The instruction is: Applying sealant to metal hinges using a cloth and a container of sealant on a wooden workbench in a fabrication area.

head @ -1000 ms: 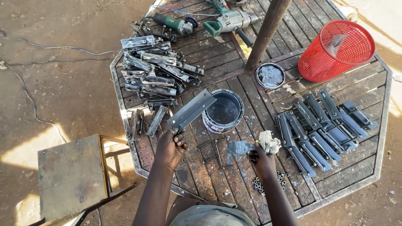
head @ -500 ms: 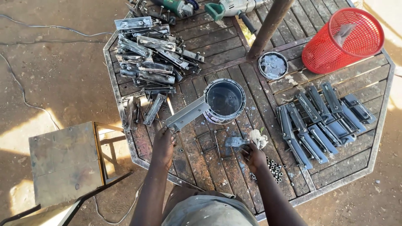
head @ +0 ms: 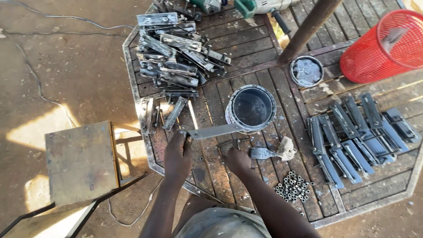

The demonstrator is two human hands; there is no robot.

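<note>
My left hand (head: 177, 154) grips one end of a flat grey metal bar (head: 216, 131); the bar's far end rests on the rim of an open paint tin (head: 251, 108). My right hand (head: 237, 161) is low over the wooden slats, fingers curled, beside a paintbrush (head: 269, 152) with a pale handle lying on the table; whether it holds anything I cannot tell. A heap of unpainted metal latch parts (head: 176, 57) lies at the far left. Rows of dark painted parts (head: 357, 132) lie on the right.
An octagonal slatted table (head: 220, 176) holds a tin lid (head: 306, 71), a red mesh basket (head: 387, 46), a pile of small nuts (head: 292, 186) and power tools (head: 260, 6) at the far edge. A rusty post (head: 308, 28) rises mid-table. A metal stool (head: 81, 161) stands left.
The bar has been lowered from a raised tilt until it lies across the tin's rim. My right hand has set the brush down on the table.
</note>
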